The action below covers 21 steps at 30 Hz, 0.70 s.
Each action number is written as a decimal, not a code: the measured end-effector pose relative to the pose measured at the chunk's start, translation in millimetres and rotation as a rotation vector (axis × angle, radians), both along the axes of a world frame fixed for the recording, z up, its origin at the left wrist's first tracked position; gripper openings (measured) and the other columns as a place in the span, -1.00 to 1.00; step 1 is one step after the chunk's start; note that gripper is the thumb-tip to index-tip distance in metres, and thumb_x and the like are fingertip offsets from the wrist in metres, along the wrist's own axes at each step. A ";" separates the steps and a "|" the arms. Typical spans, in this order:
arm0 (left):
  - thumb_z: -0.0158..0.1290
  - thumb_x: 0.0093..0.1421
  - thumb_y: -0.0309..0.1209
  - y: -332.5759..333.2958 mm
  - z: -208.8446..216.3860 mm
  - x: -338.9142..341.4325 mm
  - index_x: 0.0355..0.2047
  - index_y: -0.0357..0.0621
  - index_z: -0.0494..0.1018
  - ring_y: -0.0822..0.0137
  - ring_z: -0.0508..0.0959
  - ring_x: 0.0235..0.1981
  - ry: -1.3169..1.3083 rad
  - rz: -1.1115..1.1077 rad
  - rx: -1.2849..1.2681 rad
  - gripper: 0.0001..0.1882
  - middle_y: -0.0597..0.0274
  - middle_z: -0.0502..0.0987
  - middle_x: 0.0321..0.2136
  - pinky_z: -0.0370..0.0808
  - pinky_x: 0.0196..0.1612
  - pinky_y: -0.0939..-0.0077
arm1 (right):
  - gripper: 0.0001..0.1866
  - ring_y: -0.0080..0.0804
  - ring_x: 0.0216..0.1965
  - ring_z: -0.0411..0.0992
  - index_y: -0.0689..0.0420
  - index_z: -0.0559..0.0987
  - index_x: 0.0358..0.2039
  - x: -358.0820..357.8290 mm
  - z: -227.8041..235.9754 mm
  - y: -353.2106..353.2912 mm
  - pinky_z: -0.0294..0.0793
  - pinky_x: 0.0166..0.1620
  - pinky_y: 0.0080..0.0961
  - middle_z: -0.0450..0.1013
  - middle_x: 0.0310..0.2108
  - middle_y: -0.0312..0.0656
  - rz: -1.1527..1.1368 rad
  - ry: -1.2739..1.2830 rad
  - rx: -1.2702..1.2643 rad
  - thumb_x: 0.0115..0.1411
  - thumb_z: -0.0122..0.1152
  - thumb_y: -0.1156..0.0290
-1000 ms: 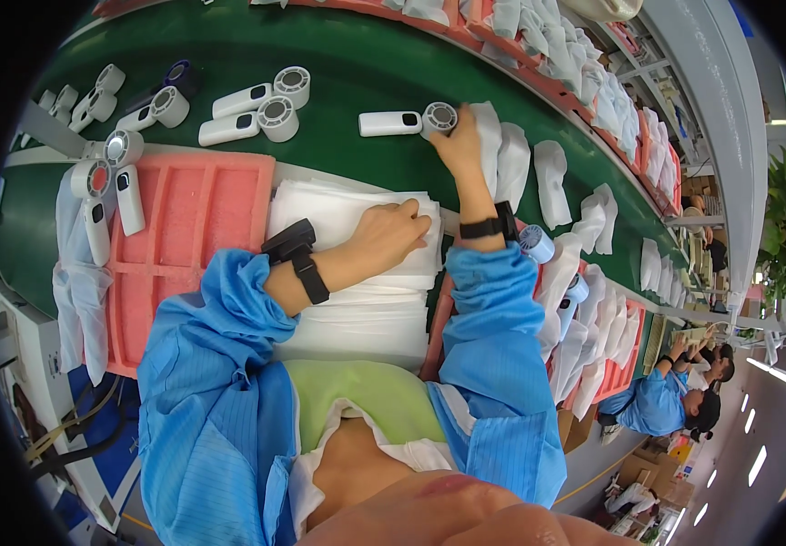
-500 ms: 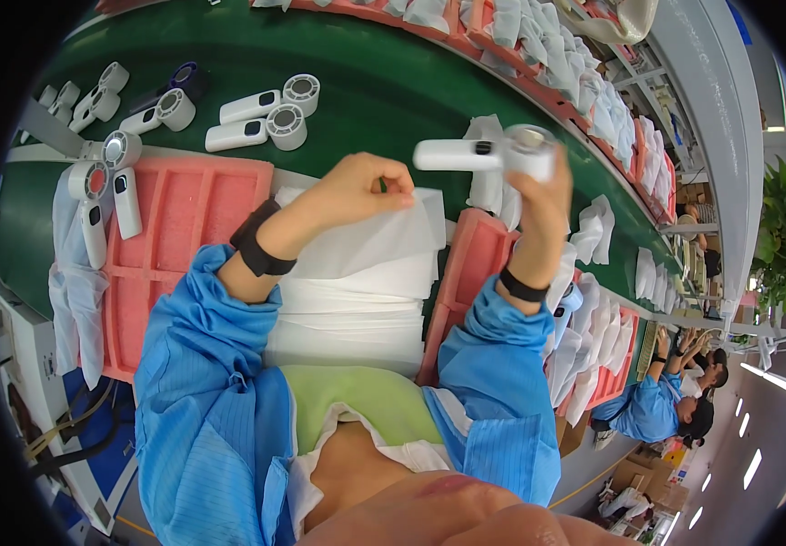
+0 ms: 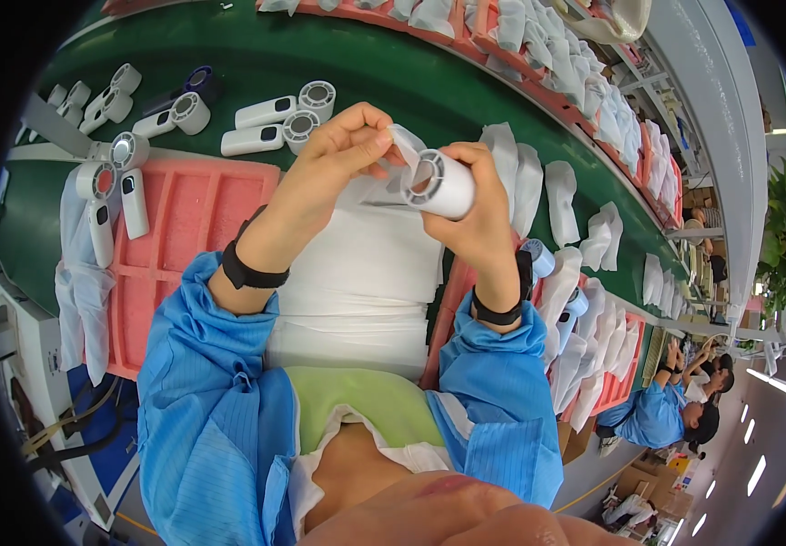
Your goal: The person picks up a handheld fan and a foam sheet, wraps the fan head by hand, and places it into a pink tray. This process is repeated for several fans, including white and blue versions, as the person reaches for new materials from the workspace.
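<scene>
My right hand wraps its fingers round the white cylindrical head of a handheld fan, whose grille ring is turned to the left. The fan's handle does not show clearly. Close beside it, my left hand pinches the edge of a thin white translucent bag between thumb and fingers. The bag touches the fan's rim; how much of the fan is inside it I cannot tell. Below both hands lies a stack of flat white bags.
A pink compartment tray is left of the stack. Bare white fans lie on the green belt. Right, bagged fans fill a pink tray, with more bagged fans on the belt. Two co-workers sit farther right.
My right hand has brought the fan left and nearer, turning its head toward my left hand. My left hand has risen slightly and now lifts a bag's edge against the fan.
</scene>
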<state>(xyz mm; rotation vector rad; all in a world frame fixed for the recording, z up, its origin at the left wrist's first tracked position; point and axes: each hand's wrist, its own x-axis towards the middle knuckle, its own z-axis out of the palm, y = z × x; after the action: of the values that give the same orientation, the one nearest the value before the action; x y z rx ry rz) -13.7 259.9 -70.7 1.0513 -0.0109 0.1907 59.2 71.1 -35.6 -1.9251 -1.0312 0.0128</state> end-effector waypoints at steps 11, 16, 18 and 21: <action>-0.04 0.32 -0.33 -6.0 -3.2 -1.0 -0.21 -0.05 0.41 0.47 0.50 -0.20 0.051 0.035 -0.418 -0.88 0.37 0.53 -0.33 0.38 -0.10 0.53 | -0.26 -0.14 -0.13 0.37 0.19 0.44 0.04 -13.9 -3.1 12.6 0.43 -0.09 -0.38 0.30 -0.16 -0.09 -0.027 -0.190 -0.144 -0.31 0.29 0.68; 0.01 0.19 -0.51 -17.7 -4.0 -9.2 -0.19 -0.09 0.43 0.33 0.52 -0.29 -0.112 0.117 0.231 -0.83 0.28 0.51 -0.36 0.42 -0.26 0.47 | -0.26 -0.11 -0.14 0.36 0.19 0.43 0.06 -20.3 -13.9 19.0 0.43 -0.12 -0.37 0.29 -0.18 -0.05 -0.124 -0.276 -0.193 -0.28 0.34 0.66; 0.05 0.10 -0.60 -36.0 4.8 -16.1 -0.18 -0.11 0.43 0.23 0.53 -0.33 -0.218 0.334 0.764 -0.75 0.23 0.50 -0.40 0.44 -0.35 0.42 | -0.26 -0.10 -0.15 0.36 0.22 0.42 0.06 -15.0 -18.6 19.3 0.44 -0.13 -0.37 0.28 -0.19 -0.03 -0.187 -0.311 -0.192 -0.26 0.38 0.64; 0.08 0.08 -0.63 -58.3 -12.3 -13.4 -0.11 -0.14 0.41 0.23 0.52 -0.29 -0.366 0.381 0.844 -0.66 0.18 0.48 -0.33 0.47 -0.36 0.45 | -0.26 -0.10 -0.14 0.37 0.25 0.39 0.07 1.5 -29.2 10.7 0.46 -0.19 -0.35 0.27 -0.16 -0.02 -0.185 -0.408 -0.159 -0.22 0.42 0.60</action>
<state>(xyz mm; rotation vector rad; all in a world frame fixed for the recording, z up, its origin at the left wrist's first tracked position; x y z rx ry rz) -27.2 201.6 -83.0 1.8422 -0.2400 0.7694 60.7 81.8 -64.8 -2.2175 -1.1357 -0.4308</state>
